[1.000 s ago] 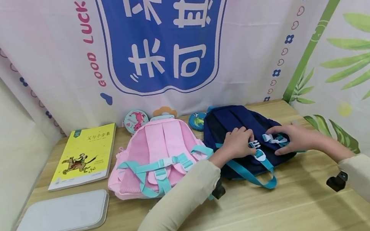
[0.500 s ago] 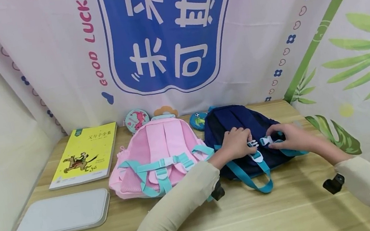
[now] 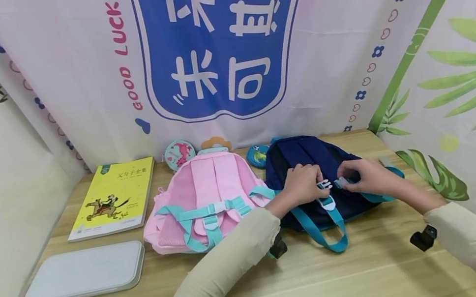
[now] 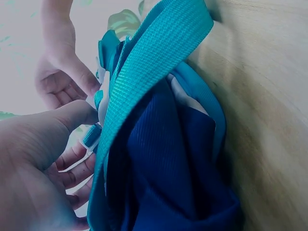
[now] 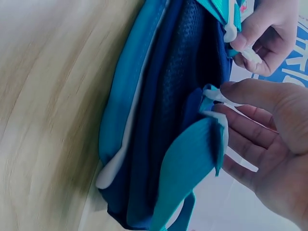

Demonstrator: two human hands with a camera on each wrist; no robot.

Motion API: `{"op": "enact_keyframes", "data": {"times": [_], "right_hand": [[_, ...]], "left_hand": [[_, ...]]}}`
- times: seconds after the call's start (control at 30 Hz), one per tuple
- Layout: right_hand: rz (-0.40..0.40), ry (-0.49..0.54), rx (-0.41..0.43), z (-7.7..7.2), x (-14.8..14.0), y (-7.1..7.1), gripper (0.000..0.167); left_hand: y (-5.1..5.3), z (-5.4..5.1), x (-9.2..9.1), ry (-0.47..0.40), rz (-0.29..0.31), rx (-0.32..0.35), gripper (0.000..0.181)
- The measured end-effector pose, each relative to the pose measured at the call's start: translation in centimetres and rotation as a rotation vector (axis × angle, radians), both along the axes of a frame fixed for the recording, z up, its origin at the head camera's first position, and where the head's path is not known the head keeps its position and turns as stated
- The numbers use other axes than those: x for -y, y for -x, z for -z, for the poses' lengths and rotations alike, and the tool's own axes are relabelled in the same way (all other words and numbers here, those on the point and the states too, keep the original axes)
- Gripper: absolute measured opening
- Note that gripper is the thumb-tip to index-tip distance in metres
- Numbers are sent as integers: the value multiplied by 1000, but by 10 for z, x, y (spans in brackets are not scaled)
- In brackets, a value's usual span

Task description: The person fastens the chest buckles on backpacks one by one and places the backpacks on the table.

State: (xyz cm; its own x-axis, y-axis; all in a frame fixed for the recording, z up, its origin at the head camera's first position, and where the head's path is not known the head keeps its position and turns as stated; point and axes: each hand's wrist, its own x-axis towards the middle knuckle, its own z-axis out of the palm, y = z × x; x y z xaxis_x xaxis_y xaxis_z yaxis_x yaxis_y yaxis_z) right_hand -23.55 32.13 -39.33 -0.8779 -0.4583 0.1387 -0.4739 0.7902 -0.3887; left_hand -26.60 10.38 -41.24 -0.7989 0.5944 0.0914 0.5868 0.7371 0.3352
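Note:
A navy backpack (image 3: pixel 305 155) with teal straps lies on its front, its back panel facing up. My left hand (image 3: pixel 302 183) pinches the white pronged half of a buckle (image 3: pixel 325 185), its prongs pointing right. Facing it, my right hand (image 3: pixel 368 179) holds the white socket half (image 3: pixel 341 183) between thumb and fingers. A small gap separates the two halves. In the right wrist view the socket half (image 5: pixel 219 95) sits between thumb and fingertips. A loose teal strap (image 4: pixel 154 53) crosses the left wrist view and hides much of the buckle there.
Left of the navy bag lies a pink backpack (image 3: pixel 216 176), its teal chest strap buckled. Further left are a yellow book (image 3: pixel 114 196) and a white flat case (image 3: pixel 85 271). Round tags (image 3: pixel 179 154) lie behind the bags, near a printed curtain (image 3: pixel 92 87). Everything rests on a wooden table (image 3: pixel 325 281).
My right hand has turned the socket half to point left and brought it closer to the pronged half. The left hand has stayed nearly in place; the view shifted slightly.

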Motion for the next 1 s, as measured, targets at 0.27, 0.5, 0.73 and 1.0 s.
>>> {"op": "enact_keyframes", "data": {"times": [0.27,0.5,0.73,1.0], "right_hand": [[-60,11,24,8,3,1,19],[-81,-28,-8,13,7,1,25],[-69,-76,-15,15,12,2,26],[-42,-51,-73,19,9,2,24]], "left_hand": [[-2,-3,6,-51,21,11,28],[-1,-1,8,-69,36,5,26],[1,1,8,-79,26,6,24],[-2,2,11,-110,22,19,27]]}}
